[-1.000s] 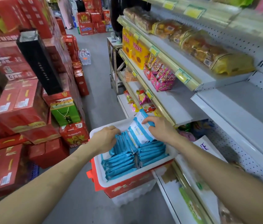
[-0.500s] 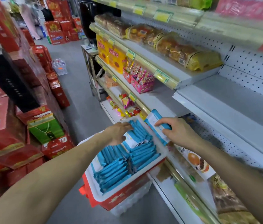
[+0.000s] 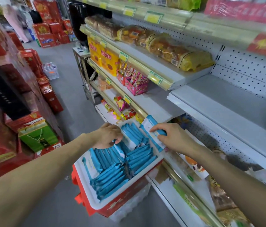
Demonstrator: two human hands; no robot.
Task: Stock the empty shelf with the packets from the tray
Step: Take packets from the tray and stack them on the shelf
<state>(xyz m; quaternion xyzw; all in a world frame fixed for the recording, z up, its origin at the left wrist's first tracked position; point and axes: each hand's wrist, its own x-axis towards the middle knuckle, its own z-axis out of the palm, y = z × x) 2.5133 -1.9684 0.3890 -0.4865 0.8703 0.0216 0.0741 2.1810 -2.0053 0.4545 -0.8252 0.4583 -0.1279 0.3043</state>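
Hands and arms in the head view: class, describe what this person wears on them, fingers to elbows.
Nothing is worn. The left hand and right hand are ungloved, with no ring, watch or bracelet showing. The left forearm and right forearm are bare to the picture's edge; no sleeve shows.

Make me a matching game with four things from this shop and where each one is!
Things
1. blue-and-white packet
2. pink cardboard display box
3. green gift bag
4. white plastic tray

Places
A. among red boxes on the left
B. on a red crate, full of blue packets
C. gripped by the right hand
D. on a grey shelf beside yellow boxes

Pairs: 1-C, 2-D, 3-A, 4-B
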